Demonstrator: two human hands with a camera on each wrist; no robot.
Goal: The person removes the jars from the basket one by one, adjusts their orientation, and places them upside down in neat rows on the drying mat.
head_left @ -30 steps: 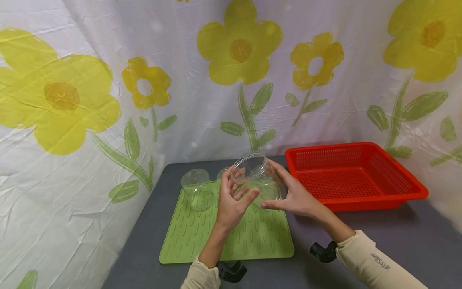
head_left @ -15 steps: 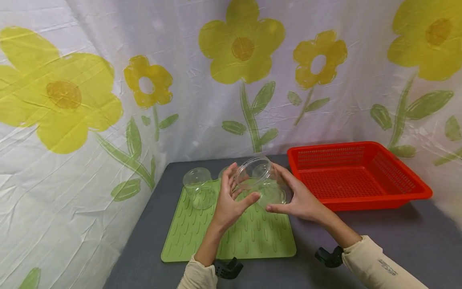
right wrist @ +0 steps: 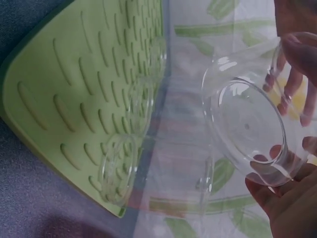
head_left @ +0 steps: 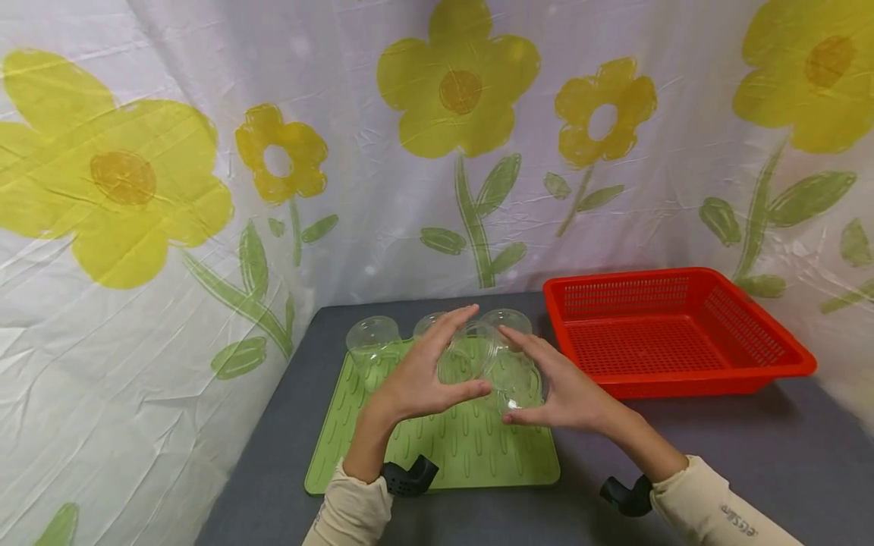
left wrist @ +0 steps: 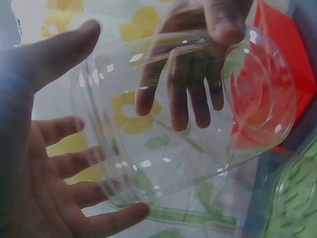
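Note:
Both hands hold a clear cup [head_left: 471, 355] over the green mat [head_left: 437, 462], tilted onto its side. Round its rim end curves my left hand [head_left: 426, 371], thumb and fingers spread wide apart. My right hand [head_left: 567, 383] grips the other end, near the base; in the left wrist view its fingers show through the clear wall of the cup [left wrist: 198, 156]. The round base of the cup [right wrist: 245, 124] faces the camera in the right wrist view. Behind the hands, a left clear cup [head_left: 372, 334], a middle cup [head_left: 426, 324] and a right cup [head_left: 508, 318] stand on the mat.
A red plastic basket [head_left: 683, 375] with slotted sides stands to the right of the mat. Dark grey cloth covers the table [head_left: 614, 447]. A white curtain [head_left: 355, 258] with yellow flowers hangs behind and at the left.
The held cup has turned and come lower, its rim now less raised. My left hand has swung its wrist out to the left, while my right hand has shifted slightly down.

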